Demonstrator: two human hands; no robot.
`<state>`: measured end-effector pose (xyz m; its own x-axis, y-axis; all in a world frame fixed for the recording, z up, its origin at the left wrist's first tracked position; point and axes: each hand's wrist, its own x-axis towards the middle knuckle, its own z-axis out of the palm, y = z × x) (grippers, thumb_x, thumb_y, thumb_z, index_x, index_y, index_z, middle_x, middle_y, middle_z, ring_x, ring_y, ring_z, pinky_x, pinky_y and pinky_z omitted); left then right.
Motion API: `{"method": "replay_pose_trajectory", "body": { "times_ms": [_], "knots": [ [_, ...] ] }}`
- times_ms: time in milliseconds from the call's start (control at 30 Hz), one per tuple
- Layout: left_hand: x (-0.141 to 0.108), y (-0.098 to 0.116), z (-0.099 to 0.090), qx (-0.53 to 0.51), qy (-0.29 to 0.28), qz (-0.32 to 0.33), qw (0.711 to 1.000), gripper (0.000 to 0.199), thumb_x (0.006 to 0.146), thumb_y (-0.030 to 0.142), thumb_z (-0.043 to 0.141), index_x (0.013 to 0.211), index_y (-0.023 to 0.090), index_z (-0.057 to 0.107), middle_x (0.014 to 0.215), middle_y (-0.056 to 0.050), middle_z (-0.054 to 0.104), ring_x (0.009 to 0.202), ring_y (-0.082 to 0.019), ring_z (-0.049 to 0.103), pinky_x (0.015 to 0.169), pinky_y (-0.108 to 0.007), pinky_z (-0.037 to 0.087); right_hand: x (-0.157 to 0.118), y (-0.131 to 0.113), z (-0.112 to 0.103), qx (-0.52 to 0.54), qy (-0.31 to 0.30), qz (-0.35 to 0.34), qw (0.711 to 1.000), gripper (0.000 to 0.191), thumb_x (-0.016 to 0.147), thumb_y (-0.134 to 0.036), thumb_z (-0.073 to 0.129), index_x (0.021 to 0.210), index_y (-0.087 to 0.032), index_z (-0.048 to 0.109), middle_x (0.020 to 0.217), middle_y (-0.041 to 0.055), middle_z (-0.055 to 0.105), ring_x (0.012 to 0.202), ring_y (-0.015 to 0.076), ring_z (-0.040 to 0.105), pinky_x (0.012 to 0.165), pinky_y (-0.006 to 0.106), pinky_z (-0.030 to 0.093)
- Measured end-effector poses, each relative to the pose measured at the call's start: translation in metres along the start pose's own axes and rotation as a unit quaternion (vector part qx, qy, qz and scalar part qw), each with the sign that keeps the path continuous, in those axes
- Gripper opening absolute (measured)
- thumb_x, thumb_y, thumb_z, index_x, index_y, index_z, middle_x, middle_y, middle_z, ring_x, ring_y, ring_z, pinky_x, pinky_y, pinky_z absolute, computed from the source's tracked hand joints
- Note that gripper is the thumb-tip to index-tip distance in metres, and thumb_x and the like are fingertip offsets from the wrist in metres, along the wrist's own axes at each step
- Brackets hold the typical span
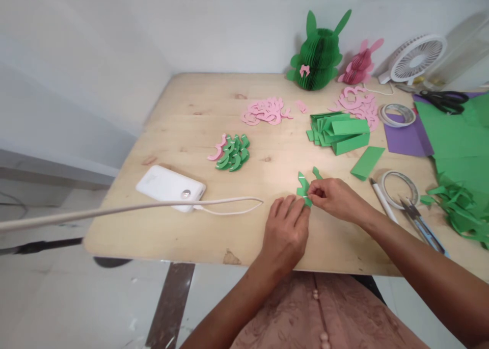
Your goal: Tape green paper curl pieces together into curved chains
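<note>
A green paper cutout (302, 186) with curved edges and pale strips lies on the wooden table in front of me. My left hand (287, 229) rests flat with its fingers stretched out, the fingertips touching the cutout's near end. Over the cutout's right side, my right hand (333, 197) has thumb and forefinger pinched together; what is between them is too small to make out. Just beyond those fingers a second green tip (317, 172) shows, partly hidden by the hand.
Green curved cutouts (234, 153), pink cutouts (267, 110) and folded green strips (340, 132) lie farther back. Left is a white power bank (170, 186) with a cable. Tape rolls (399, 190), a cutter (424, 226), scissors (445, 100), paper rabbits (319, 58) and a fan (416, 58) are right.
</note>
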<state>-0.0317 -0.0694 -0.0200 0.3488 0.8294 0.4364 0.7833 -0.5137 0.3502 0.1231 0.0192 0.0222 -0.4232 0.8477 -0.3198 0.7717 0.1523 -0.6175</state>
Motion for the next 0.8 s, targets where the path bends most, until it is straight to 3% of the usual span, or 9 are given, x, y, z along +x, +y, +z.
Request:
{"method": "replay_pose_trajectory", "body": {
  "times_ms": [800],
  "knots": [
    [0.0001, 0.0007, -0.0004, -0.007, 0.002, 0.0, 1.0, 0.023, 0.084, 0.013, 0.052, 0.106, 0.012, 0.062, 0.116, -0.011, 0.064, 0.112, -0.027, 0.054, 0.097, -0.045, 0.042, 0.0017, -0.0025, -0.0007, -0.012, -0.002, 0.013, 1.0, 0.011, 0.071, -0.015, 0.05, 0.063, -0.019, 0.057, 0.057, -0.0019, 0.057, 0.055, 0.011, 0.049, 0.053, 0.022, 0.033]
  ]
}}
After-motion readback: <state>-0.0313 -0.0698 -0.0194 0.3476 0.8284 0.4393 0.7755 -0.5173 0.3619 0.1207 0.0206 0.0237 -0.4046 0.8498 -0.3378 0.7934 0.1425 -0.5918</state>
